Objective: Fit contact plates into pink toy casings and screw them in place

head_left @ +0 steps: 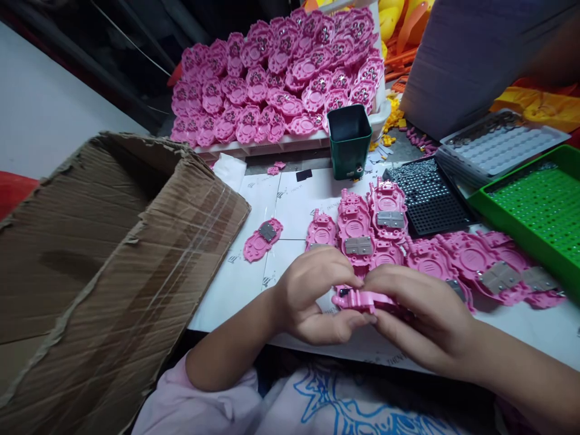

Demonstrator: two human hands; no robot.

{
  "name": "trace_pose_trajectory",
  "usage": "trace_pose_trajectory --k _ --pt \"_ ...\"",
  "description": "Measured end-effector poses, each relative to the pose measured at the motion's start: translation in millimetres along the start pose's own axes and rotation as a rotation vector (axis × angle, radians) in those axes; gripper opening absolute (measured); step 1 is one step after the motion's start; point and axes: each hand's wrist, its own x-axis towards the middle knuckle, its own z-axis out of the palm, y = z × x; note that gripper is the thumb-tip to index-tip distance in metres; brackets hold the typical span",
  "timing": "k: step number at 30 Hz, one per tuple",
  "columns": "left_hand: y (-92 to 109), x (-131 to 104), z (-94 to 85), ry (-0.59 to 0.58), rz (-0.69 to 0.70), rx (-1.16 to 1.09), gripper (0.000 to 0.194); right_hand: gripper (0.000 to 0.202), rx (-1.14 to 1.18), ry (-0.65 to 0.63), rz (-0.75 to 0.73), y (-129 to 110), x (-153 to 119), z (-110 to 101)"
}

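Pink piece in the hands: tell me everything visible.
The pink piece looks like moulded plastic, held nearly edge-on, with rounded knobs and ribs toward its left end and a small dark part there. The left hand and right hand grip it above the white table; fingers hide its right end.

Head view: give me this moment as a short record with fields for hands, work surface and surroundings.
left hand: pinching a pink plastic part
right hand: gripping the same part's other end
table: pink shells with grey plates beyond the hands; one similar piece apart, nearer the box
left side: open cardboard box
far side: stacked pink parts, dark green bin
right side: black tray, green tray
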Motion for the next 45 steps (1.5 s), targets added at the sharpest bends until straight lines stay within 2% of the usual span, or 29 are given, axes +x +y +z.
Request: trace_pose_trajectory --k 6,10,12,15,17,21,25,27,28,31,33,36,41,45 --pt "0 -1 -1.1 0.083 -0.097 -0.105 0.02 0.032 -0.01 0.039 -0.021 -2 0 3" --pt "-1 -6 0.6 0.157 -0.198 -0.192 0.022 0.029 0.022 0.032 0.012 -1 1 5" --pt "0 -8 0.9 0.266 -0.33 -0.316 0.016 0.03 0.008 0.069 0.017 -2 1 4" --pt "0 -5 -1.8 0.49 -0.575 -0.486 0.015 0.038 0.008 0.095 0.062 -4 1 1" --pt "-1 0 -5.9 0.606 -0.646 -0.524 0.021 0.04 0.04 0.069 0.117 -5 0 0" --pt "-9 8 -17.5 0.783 -0.582 -0.413 0.039 0.046 0.059 0.049 0.167 -6 -3 0" --pt "-22 9 -30.5 0.865 -0.509 -0.32 0.041 0.045 0.044 0.032 0.166 -6 -5 0" --pt "-28 8 -34.8 0.829 -0.49 -0.277 0.041 0.045 0.056 0.014 0.161 -7 -5 0" --pt "-30 7 -35.8 0.771 -0.508 -0.246 0.042 0.046 0.064 0.002 0.16 -7 -5 0" --pt "-37 5 -33.7 0.515 -0.64 -0.142 0.04 0.049 0.058 -0.016 0.178 -7 -5 1" --pt "-42 3 -29.6 0.399 -0.696 -0.075 0.034 0.048 0.021 -0.011 0.197 -8 -6 1" --pt "-49 -1 -23.6 0.38 -0.698 0.018 0.024 0.049 -0.022 -0.007 0.192 -8 -6 2" --pt "-57 -4 -19.4 0.416 -0.7 0.126 0.032 0.048 -0.071 -0.011 0.146 -8 -5 1" --pt "-63 -4 -17.9 0.342 -0.649 0.313 0.032 0.044 -0.107 -0.019 0.104 -8 -5 2"
